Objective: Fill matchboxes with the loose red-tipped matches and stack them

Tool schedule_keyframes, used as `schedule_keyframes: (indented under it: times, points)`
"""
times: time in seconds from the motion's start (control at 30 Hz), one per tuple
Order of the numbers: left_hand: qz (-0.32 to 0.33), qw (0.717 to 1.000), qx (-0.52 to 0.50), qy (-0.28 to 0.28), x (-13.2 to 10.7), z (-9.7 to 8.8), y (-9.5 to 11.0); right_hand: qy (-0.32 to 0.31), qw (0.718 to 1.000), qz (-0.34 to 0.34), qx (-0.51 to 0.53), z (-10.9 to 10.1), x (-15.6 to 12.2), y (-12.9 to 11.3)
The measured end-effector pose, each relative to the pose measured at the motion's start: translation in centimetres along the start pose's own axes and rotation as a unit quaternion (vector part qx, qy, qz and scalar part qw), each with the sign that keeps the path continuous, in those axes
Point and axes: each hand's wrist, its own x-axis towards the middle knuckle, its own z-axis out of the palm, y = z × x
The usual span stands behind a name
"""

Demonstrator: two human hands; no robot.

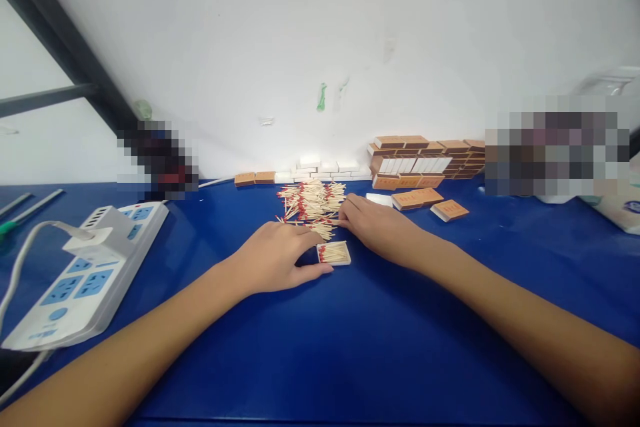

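Left hand (281,257) clamps the tray (349,255); right hand's (371,225) grip cannot be told; tilting could spill matches (332,253)

1. We count one match-filled tray (334,253), the clock's centre.
2. A left hand (280,255) at nine, a right hand (373,223) at two o'clock: two hands.
3. Loose matches (311,200), twelve o'clock: too many for us to count.
4. One power strip (107,310), nine o'clock.
5. Two brown matchboxes (245,179), ten o'clock.
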Motion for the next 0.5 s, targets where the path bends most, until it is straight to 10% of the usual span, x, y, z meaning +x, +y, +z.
schedule_keyframes:
  times: [0.5]
  points:
    - [-0.005,1.000,0.007,0.021,-0.10,0.13,-0.05,0.007,1.000,0.010,-0.015,-0.17,-0.48,0.24]
